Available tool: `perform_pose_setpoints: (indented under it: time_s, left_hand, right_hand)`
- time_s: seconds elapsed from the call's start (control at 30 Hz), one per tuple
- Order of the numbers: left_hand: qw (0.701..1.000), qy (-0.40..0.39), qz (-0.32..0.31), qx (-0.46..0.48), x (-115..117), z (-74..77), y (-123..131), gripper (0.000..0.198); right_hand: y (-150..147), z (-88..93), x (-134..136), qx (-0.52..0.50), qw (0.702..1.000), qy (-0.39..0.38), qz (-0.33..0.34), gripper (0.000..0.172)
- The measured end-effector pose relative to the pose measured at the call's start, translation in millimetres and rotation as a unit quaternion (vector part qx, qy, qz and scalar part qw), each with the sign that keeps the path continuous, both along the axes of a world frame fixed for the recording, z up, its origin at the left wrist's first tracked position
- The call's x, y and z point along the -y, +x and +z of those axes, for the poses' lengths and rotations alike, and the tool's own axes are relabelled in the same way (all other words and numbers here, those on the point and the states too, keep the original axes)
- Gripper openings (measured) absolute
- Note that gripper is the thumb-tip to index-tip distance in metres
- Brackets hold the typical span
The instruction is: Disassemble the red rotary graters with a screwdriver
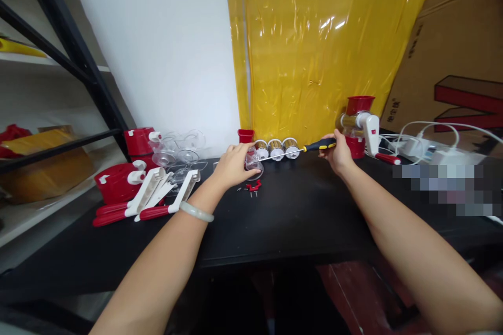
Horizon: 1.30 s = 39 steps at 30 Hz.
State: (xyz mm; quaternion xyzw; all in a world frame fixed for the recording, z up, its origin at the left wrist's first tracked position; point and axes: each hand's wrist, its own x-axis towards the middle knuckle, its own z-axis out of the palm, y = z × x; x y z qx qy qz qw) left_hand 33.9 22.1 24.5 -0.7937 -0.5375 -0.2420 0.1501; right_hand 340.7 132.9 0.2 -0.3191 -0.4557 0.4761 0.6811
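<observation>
My right hand (338, 154) is closed round the black and yellow handle of a screwdriver (320, 144). Its long shaft points left, and the tip reaches a clear plastic part (255, 171) under my left hand (236, 165). The fingers of that left hand wrap over the clear part and hold it against the black table. Just behind stand a red hopper (245, 136) and several grater drums (275, 150) in a row. In front of my left hand lie small red clips (253, 185) and several tiny screws (251, 194). Where exactly the tip touches is too small to tell.
On the left are red housings (118, 182), white crank handles with red grips (151, 196) and clear plastic parts (183, 149). An assembled rotary grater (358, 128) stands on the right, beside a white power strip with cables (444, 154). A black shelf frame (78, 52) rises at left.
</observation>
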Motion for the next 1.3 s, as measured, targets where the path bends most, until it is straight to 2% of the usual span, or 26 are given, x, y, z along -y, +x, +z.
perform_pose_setpoints:
  time_s: [0.07, 0.17, 0.3, 0.4, 0.53, 0.63, 0.8, 0.87, 1.0, 1.1, 1.2, 1.3]
  left_hand:
    - [1.0, 0.0, 0.003, -0.002, 0.2, 0.2, 0.4, 0.074]
    - [1.0, 0.0, 0.001, 0.0, -0.3, -0.4, -0.3, 0.074]
    - [1.0, -0.002, -0.001, 0.004, -1.1, -1.2, -1.7, 0.075]
    - [1.0, -0.005, 0.0, 0.006, -0.9, -0.8, -1.6, 0.074]
    - [1.0, -0.003, -0.002, 0.004, -0.3, -0.2, -0.4, 0.074]
    - [1.0, -0.003, 0.002, 0.003, -0.4, -0.5, -0.3, 0.074]
    - [1.0, -0.003, 0.0, 0.006, -0.7, -0.9, -1.7, 0.074]
    - [1.0, -0.005, -0.004, 0.007, -0.4, -0.6, -1.8, 0.074]
    - [1.0, -0.006, -0.001, 0.007, 0.0, 0.0, -1.0, 0.074]
    - [1.0, -0.002, 0.001, 0.003, -0.2, -0.4, -0.7, 0.074]
    - [1.0, -0.003, -0.003, 0.005, -0.5, -1.0, -1.1, 0.074]
    - [1.0, -0.007, 0.0, 0.004, -0.5, -0.9, -1.5, 0.074]
  right_hand:
    - [-0.8, -1.5, -1.6, 0.042, 0.999, 0.004, -0.031, 0.038]
    - [-3.8, -3.1, -3.1, 0.036, 0.998, 0.018, -0.038, 0.035]
    - [-5.5, -1.3, -0.7, -0.048, 0.999, -0.001, 0.007, 0.026]
    - [-4.4, 0.1, 0.8, -0.068, 0.997, -0.011, 0.047, 0.023]
    - [-4.3, -1.7, -1.5, -0.006, 1.0, 0.001, -0.009, 0.039]
    - [-4.3, -3.3, -2.4, 0.028, 0.999, 0.023, -0.026, 0.036]
    - [-1.0, -0.4, 2.8, -0.071, 0.995, -0.003, 0.064, 0.021]
    - [-0.2, 0.9, 4.2, -0.074, 0.995, -0.007, 0.073, 0.025]
    - [-2.1, -0.3, 1.3, -0.008, 1.0, 0.005, 0.004, 0.045]
    - [-4.0, -2.1, -1.7, 0.017, 1.0, 0.012, -0.018, 0.037]
    - [-4.1, -1.9, -0.8, -0.033, 0.999, 0.0, 0.012, 0.025]
    - [-2.5, -0.6, 1.4, -0.078, 0.995, -0.016, 0.054, 0.021]
